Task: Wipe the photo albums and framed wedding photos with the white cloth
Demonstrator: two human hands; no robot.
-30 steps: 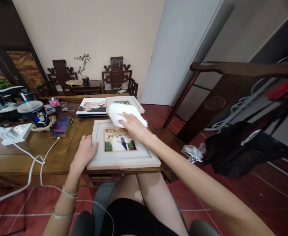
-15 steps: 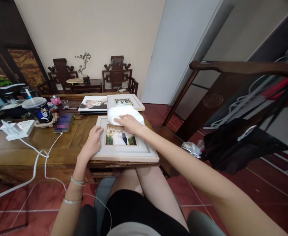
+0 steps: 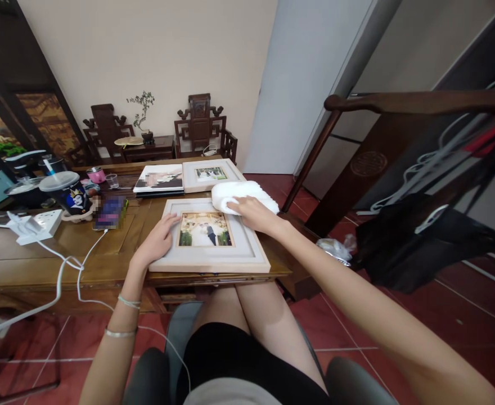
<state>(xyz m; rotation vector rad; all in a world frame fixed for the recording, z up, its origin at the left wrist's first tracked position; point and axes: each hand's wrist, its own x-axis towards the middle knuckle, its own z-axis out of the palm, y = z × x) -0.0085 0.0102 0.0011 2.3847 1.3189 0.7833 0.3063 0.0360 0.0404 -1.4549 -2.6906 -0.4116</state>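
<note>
A pale wooden picture frame lies flat near the table's front edge, with a wedding photo inside a wide light mat. Across its left side rests my left hand, fingers stretched out and holding nothing. My right hand grips a folded white towel at the frame's far right corner; the towel hangs out past the frame's edge. Behind it lies a second picture frame, also with a photo. Beside that one is a stack of flat photo panels.
On the table's left stand a lidded cup, a phone on a charging cable, and a white power strip. A pink cup and a small clear cup sit farther back. A dark wooden chair stands at the right.
My right hand has slid the towel to the right along the frame's far side, uncovering more of the photo and mat. My left hand stays on the frame's left side.
</note>
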